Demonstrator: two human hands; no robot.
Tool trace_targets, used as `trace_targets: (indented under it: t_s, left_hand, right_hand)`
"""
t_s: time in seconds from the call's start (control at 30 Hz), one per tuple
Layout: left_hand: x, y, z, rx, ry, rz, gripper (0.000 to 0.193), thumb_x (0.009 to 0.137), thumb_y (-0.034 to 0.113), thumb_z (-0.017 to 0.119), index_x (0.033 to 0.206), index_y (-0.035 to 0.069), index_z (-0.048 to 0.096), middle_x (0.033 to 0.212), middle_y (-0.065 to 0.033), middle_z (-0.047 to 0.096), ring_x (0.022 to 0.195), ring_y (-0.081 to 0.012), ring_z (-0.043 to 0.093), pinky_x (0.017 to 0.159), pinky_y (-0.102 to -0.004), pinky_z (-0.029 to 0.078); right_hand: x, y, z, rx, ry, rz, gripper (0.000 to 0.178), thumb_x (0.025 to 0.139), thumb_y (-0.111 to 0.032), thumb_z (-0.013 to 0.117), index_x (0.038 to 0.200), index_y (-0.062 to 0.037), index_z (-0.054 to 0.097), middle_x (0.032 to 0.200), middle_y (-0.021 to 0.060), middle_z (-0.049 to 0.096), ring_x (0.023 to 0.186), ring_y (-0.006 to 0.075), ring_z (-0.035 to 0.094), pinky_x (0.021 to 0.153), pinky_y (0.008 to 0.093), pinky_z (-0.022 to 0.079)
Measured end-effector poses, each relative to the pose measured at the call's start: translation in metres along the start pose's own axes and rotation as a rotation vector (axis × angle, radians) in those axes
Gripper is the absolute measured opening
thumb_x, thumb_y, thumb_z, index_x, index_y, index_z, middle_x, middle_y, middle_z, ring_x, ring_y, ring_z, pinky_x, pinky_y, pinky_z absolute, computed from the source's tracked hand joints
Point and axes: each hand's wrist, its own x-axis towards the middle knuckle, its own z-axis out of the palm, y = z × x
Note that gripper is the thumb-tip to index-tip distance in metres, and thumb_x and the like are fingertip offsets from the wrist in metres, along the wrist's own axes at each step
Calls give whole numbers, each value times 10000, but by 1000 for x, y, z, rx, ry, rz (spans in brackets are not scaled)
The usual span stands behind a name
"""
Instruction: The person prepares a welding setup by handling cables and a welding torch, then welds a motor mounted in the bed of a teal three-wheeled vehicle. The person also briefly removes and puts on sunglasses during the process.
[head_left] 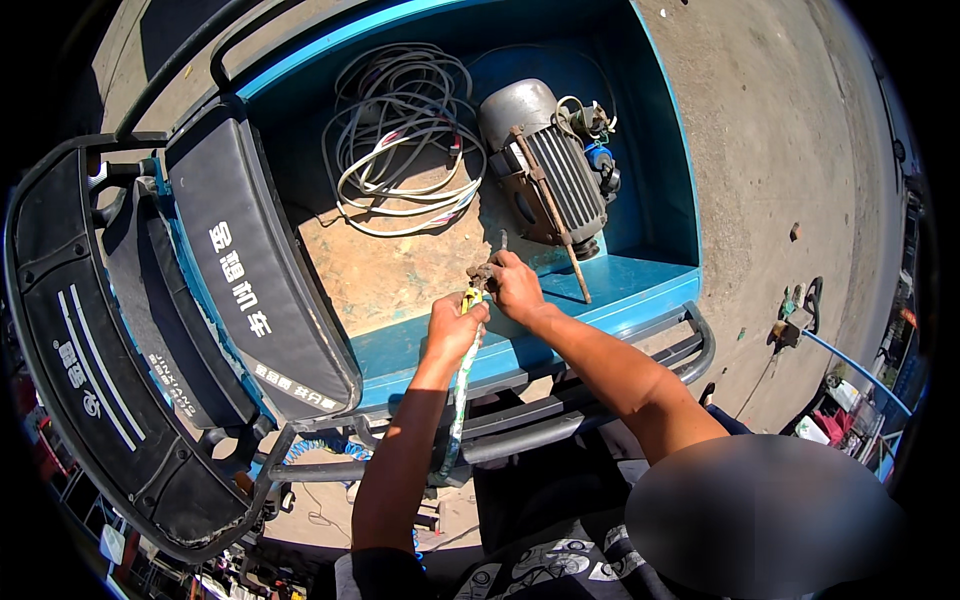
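My left hand (455, 325) is closed round a pale green-and-white hose-like length (461, 395), which hangs down over the cart's side rail. A yellow-and-green piece (472, 297) pokes out above that thumb. My right hand (515, 287) pinches a small rusty brown metal piece (481, 273) right at the yellow end; whether the two are joined I cannot tell. Just beyond the fingers, a short grey rod tip (504, 240) shows. Both hands are over the near wall of a blue cargo bed (640, 290).
A loose coil of whitish cable (405, 140) lies in the bed. To its right rests a grey finned electric motor (560, 180) with a rusty rod (550, 205) leaning across it. A black padded seat (250, 250) borders the bed at left; a dark tubular rail (560, 425) runs along the near side.
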Motion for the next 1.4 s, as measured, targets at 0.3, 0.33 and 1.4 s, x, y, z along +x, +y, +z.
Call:
trace_targets:
  t_s: [0.3, 0.33, 1.4]
  left_hand:
    - [12, -7, 0, 34, -23, 26, 182, 849, 82, 644, 974, -42, 596, 717, -80, 622, 512, -116, 543, 433, -265, 434]
    - [15, -9, 0, 42, -25, 39, 182, 848, 81, 644, 973, -43, 598, 715, -79, 621, 510, -116, 542, 431, -265, 431]
    - [27, -17, 8, -45, -36, -31, 157, 862, 105, 636, 932, -32, 607, 713, -84, 616, 519, -122, 537, 434, -274, 432]
  right_hand:
    - [6, 4, 1, -50, 49, -3, 327, 704, -25, 652, 1024, -87, 677, 999, 115, 568, 984, 323, 566, 820, 422, 498]
    - [7, 3, 1, -51, 55, 3, 322, 705, -25, 651, 1020, -87, 675, 995, 113, 568, 984, 323, 566, 821, 422, 497]
    - [8, 22, -2, -196, 3, -48, 235, 757, -63, 597, 974, -95, 683, 971, 117, 546, 977, 306, 536, 816, 405, 442]
